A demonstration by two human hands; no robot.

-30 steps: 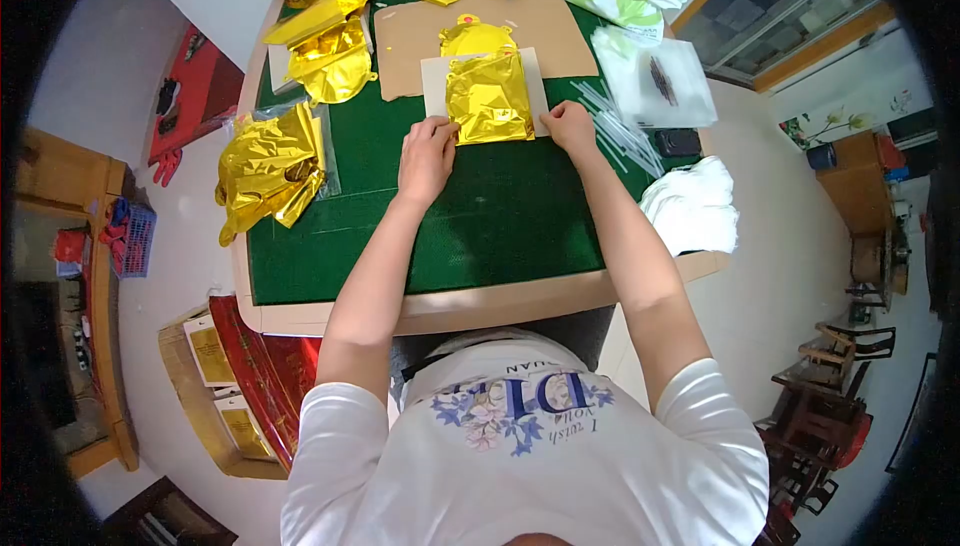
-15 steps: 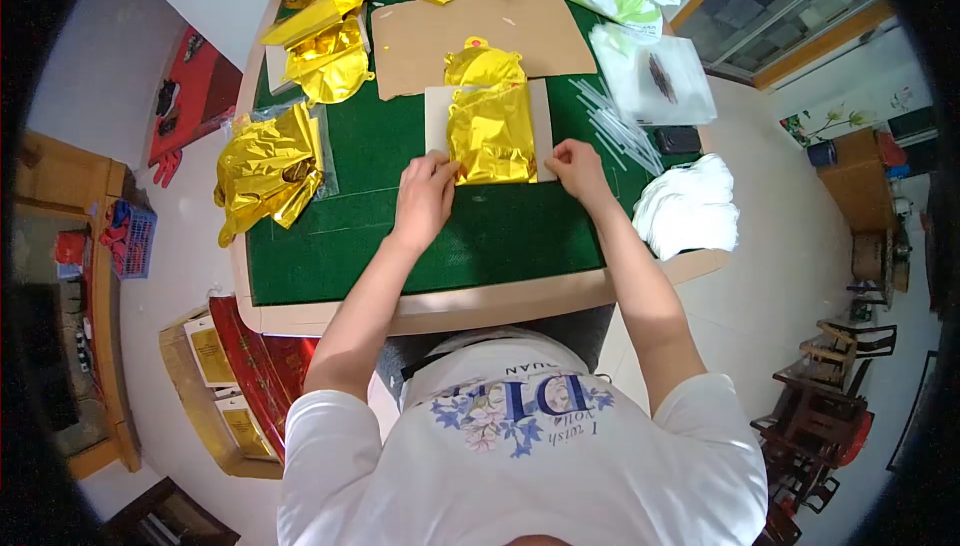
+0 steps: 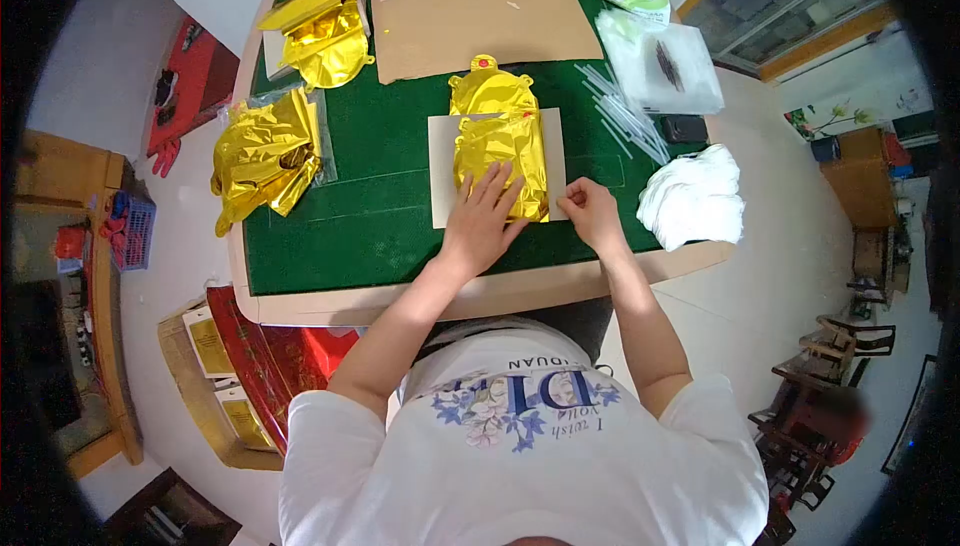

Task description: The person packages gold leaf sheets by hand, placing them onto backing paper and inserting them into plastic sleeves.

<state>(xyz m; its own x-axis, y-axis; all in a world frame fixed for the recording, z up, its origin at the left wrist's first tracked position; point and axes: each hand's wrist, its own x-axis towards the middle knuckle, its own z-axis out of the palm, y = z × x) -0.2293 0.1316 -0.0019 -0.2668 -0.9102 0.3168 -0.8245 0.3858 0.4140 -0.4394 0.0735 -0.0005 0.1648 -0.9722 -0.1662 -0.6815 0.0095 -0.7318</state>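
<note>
A folded gold foil balloon (image 3: 500,141) lies on a pale cardboard sheet (image 3: 442,171), and its rounded top with small tabs reaches past the sheet's far edge. My left hand (image 3: 480,218) rests flat on the lower part of the foil, fingers spread. At the sheet's lower right edge, my right hand (image 3: 592,214) is closed in a pinch on the cardboard sheet. Both hands are over the green tabletop (image 3: 350,246).
More gold foil balloons lie in a plastic bag (image 3: 265,161) on the left and in a pile (image 3: 330,46) behind it. A large brown cardboard piece (image 3: 485,21) lies at the back. White sticks (image 3: 625,111), clear bags (image 3: 670,71), a black box (image 3: 685,129) and a white stack (image 3: 692,196) are on the right.
The cardboard sheet and foil balloon have moved closer to me. My left hand has shifted from the sheet's left edge onto the foil, while my right hand has come down along the right edge.
</note>
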